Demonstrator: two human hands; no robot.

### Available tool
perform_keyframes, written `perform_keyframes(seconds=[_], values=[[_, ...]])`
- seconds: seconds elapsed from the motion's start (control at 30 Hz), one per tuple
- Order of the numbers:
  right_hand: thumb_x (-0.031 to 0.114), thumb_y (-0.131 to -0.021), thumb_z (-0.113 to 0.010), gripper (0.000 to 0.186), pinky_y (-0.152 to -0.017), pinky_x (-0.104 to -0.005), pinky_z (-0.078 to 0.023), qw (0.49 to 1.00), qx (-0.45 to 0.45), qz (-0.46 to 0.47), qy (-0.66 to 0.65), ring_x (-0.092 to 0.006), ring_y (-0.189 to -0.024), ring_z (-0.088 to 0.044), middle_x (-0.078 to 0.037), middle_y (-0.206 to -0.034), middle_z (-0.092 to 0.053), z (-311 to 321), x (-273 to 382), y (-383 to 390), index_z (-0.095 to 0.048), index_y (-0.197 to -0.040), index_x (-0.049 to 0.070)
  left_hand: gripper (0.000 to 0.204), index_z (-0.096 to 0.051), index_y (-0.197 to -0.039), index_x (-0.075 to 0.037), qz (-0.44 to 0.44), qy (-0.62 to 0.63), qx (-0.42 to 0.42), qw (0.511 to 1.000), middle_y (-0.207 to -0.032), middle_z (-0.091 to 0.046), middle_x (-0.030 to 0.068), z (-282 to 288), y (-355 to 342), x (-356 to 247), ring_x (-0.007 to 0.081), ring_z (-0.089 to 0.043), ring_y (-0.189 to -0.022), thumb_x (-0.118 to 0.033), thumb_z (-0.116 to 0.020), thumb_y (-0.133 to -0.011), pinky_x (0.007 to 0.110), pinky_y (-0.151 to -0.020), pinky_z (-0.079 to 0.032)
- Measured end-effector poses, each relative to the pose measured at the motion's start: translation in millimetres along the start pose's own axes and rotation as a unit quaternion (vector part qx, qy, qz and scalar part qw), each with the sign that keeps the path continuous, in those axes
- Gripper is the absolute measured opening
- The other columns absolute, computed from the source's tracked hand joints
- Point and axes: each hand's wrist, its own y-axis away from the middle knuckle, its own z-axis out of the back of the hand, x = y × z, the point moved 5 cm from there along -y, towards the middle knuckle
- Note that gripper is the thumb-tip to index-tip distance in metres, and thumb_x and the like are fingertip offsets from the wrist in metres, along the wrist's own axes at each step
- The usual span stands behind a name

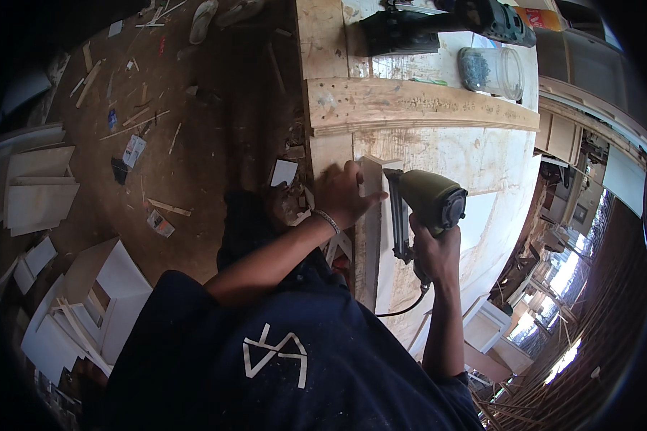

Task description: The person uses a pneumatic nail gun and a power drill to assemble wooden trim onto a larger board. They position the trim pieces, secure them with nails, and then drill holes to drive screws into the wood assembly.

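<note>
Two hands (438, 248), rounded nailer (427, 197), wooden board (372, 244)

Here the wide head view looks down from above the fingers (351, 174), close over the bench (438, 152).

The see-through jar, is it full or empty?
In between: small grey bits fill part of the jar; the rest looks clear.
</note>
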Motion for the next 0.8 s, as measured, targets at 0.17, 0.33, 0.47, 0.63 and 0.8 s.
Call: perform_keyframes(seconds=[0.17, 0.33, 0.47, 0.63, 0.8], values=[[0.020, -0.092, -0.071, 0.028, -0.055, -0.0326, -0.050, 0.998, -0.015, 0.057, 0.005, -0.0141, -0.061, -0.063, -0.007, -0.074, -0.069, -3, -2, 3, -0.070, -0.108, -0.003, 0.068, -0.057, -0.097, -0.008, 0.028, 0.001, 0.004, 1.000, -0.091, -0.063, 0.0119, 3, 0, 1, 0.0327, -0.061, -0.096, -0.065, -0.084, -0.071, 0.047, -0.086, -0.050], [0.021, -0.093, -0.071, 0.026, -0.053, -0.0320, -0.048, 0.994, -0.027, 0.099, -0.021, -0.0133, -0.058, -0.061, -0.006, -0.070, -0.066, -7, 0, 1, -0.072, -0.105, -0.003, 0.065, -0.058, -0.097, -0.011, 0.027, -0.008, 0.025, 0.999, -0.090, -0.062, 0.0094, 2, -3, -1, 0.0292, -0.062, -0.095, -0.065, -0.084, -0.070, 0.046, -0.087, -0.048], [0.021, -0.093, -0.070, 0.026, -0.056, -0.0314, -0.046, 0.999, -0.002, 0.045, 0.003, -0.0114, -0.062, -0.059, -0.003, -0.070, -0.064, -2, 3, -1, -0.072, -0.105, -0.001, 0.065, -0.059, -0.094, -0.010, 0.038, -0.001, 0.023, 0.999, -0.088, -0.062, 0.0117, 4, -11, -2, 0.0314, -0.063, -0.095, -0.064, -0.086, -0.069, 0.047, -0.087, -0.049], [0.020, -0.093, -0.069, 0.026, -0.063, -0.0316, -0.047, 0.998, -0.019, 0.064, -0.005, -0.0103, -0.069, -0.056, -0.003, -0.077, -0.065, -3, -5, 3, -0.071, -0.110, 0.000, 0.073, -0.057, -0.094, -0.005, 0.020, 0.011, 0.038, 0.999, -0.092, -0.062, 0.0186, 2, -5, 0, 0.0368, -0.063, -0.093, -0.071, -0.080, -0.073, 0.050, -0.086, -0.051], [0.023, -0.093, -0.070, 0.028, -0.060, -0.0329, -0.048, 0.999, -0.017, 0.049, 0.014, -0.0125, -0.065, -0.060, -0.005, -0.072, -0.066, -4, -5, 5, -0.072, -0.105, -0.002, 0.072, -0.056, -0.092, -0.008, 0.000, -0.005, -0.008, 1.000, -0.086, -0.060, 0.0135, -7, -3, 9, 0.0329, -0.062, -0.087, -0.071, -0.082, -0.070, 0.048, -0.082, -0.049]])
